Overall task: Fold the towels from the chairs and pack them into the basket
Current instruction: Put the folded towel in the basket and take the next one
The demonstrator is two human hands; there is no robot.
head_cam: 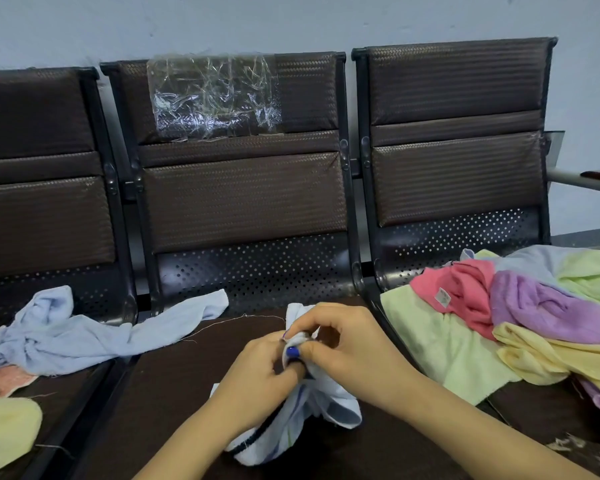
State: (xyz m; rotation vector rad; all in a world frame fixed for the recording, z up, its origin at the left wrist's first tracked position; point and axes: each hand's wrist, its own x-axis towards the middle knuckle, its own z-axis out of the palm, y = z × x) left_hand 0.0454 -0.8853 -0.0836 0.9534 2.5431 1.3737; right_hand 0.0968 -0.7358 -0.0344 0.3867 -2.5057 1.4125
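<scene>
On the middle chair seat [187, 393] a white towel [312, 410] with a dark stripe lies bunched, and both hands work at its upper edge. The left hand [257, 372] has its fingers curled round a fold of the cloth, thumb pressing on top; the right hand [343, 344] pinches the same edge just beside it, fingers bent over the fabric. To the left of the middle seat a pale blue towel [84, 334] sprawls across the gap onto the neighbouring chair, with a pink towel [0, 379] and a yellow towel [4, 431] nearer the person. To the right of the middle seat a heap crowds the next chair: a green towel [440, 344], a red-pink towel [465, 292], a purple towel [548, 306] and a pale yellow towel [548, 358], overlapping one another. Crumpled clear plastic [215, 98] is stuck to the middle chair's backrest.
</scene>
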